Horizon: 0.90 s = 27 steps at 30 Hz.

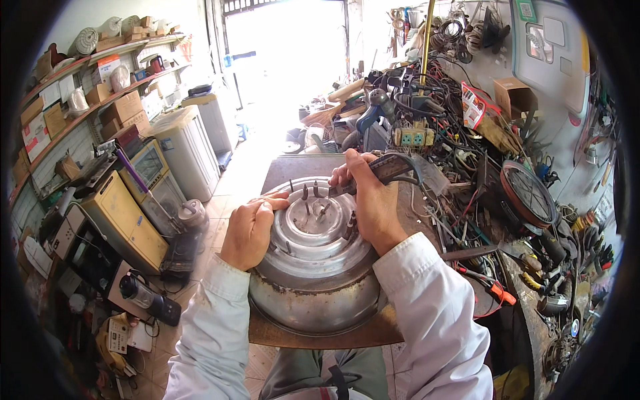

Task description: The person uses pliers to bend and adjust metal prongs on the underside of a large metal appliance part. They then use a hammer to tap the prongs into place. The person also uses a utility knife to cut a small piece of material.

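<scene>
A round, dented metal vessel (313,303) with rust round its rim carries concentric rings and several upright dark posts on top. My left hand (250,233) grips its upper left edge, fingers bent over the rings. In my right hand (377,213) is a dark hand tool (387,167), its lower end near the posts at the back of the rings; its exact kind and contact with them are unclear. The vessel rests on a brown board (287,337) above my knees.
A heap of cables and tools (453,93) crowds the right, with a round wire-covered fan (527,197). Appliances (143,230), a blender (150,300) and shelves of boxes (123,110) line the left. A bright doorway (287,47) opens at the back, beyond the tiled floor (217,217).
</scene>
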Each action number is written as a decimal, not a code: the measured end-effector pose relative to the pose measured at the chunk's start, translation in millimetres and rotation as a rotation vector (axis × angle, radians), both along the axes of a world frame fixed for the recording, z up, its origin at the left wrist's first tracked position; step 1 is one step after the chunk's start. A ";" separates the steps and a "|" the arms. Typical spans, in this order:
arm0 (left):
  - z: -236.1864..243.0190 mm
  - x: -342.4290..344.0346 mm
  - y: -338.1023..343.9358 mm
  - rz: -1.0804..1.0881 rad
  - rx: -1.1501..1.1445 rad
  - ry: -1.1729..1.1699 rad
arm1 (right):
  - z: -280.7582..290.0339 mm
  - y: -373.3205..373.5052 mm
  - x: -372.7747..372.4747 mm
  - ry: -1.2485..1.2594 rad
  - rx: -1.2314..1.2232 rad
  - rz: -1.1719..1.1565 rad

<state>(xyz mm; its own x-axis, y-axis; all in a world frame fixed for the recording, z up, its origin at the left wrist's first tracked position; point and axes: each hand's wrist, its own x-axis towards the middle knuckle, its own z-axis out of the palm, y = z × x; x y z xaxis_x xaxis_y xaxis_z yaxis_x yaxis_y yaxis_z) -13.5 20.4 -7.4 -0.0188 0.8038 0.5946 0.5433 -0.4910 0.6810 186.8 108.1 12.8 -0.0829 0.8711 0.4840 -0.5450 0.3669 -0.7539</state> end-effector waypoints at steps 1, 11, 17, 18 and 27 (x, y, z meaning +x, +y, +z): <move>-0.1 0.9 0.0 0.002 0.001 -0.001 | -1.2 2.2 -0.2 0.011 -0.001 0.010; 0.8 1.4 -4.9 0.031 -0.034 -0.003 | -3.6 -1.7 -3.1 0.055 -0.036 0.022; 3.4 2.1 -5.8 0.025 -0.034 0.009 | -5.1 -0.5 0.6 0.020 -0.056 0.068; 3.6 2.0 -5.5 0.029 -0.034 0.013 | -5.5 0.4 0.0 0.035 -0.059 0.055; 1.1 1.3 -4.4 0.032 -0.032 0.005 | -7.7 0.9 -1.5 0.094 -0.055 0.036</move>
<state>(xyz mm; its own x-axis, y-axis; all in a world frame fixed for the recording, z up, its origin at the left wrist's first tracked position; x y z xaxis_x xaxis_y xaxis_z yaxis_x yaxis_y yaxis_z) -12.2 16.1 -6.4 -0.0416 0.8215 0.5687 0.5617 -0.4515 0.6933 185.3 109.0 5.1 -0.0717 0.8939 0.4424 -0.6262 0.3049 -0.7175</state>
